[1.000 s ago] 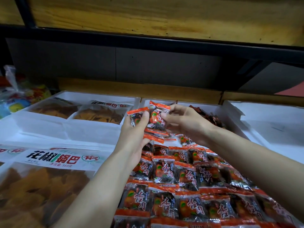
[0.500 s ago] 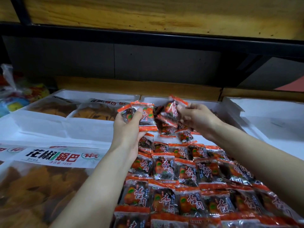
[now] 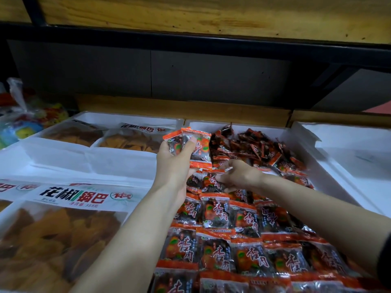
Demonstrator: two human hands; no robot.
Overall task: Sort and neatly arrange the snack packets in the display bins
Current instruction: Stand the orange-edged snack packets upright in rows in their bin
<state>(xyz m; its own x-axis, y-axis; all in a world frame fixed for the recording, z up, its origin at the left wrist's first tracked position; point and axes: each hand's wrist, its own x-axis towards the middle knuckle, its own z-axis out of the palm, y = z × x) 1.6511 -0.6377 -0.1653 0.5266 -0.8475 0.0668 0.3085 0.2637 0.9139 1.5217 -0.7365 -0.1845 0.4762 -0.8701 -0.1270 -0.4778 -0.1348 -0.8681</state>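
Several orange apricot packets [image 3: 198,151] are held up over the white display bin [image 3: 338,187], clamped by the left hand [image 3: 175,163] between thumb and curled fingers. Below, the right hand [image 3: 241,176] pinches one packet [image 3: 211,182] at the far end of the tidy rows [image 3: 215,216], beside the loose pile [image 3: 254,149]. The raised, slippery packets could fan out and drop, or the right wrist could knock laid rows askew.
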